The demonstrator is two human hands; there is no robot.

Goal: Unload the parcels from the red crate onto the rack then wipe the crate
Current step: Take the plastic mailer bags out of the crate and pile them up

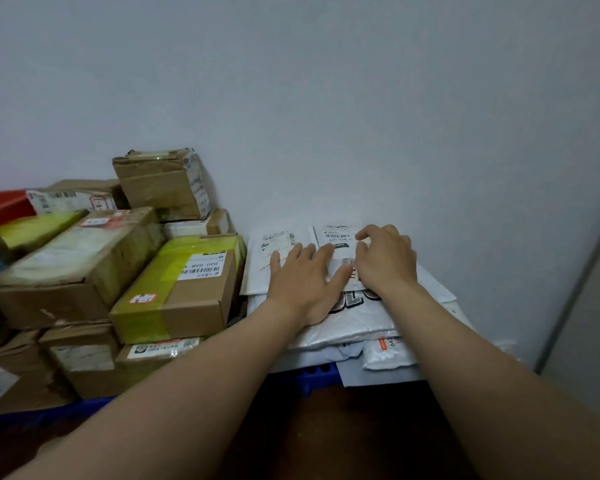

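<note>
Stacked cardboard cartons (84, 271) fill the blue rack (312, 374) left of the left hand (302, 282), with a corner of the red crate (0, 206) beyond them. Under both hands lies a pile of white poly mailers (354, 323). The left hand presses flat, while the right hand (387, 263) curls over the top mailer (336, 237), its grip unclear. The slick bags overhang the rack's edge, so they may slide off.

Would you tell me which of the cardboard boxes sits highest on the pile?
The crumpled brown box against the wall: it perches on top of the other boxes, above the yellow-taped box that lies next to the white mailers.
</note>
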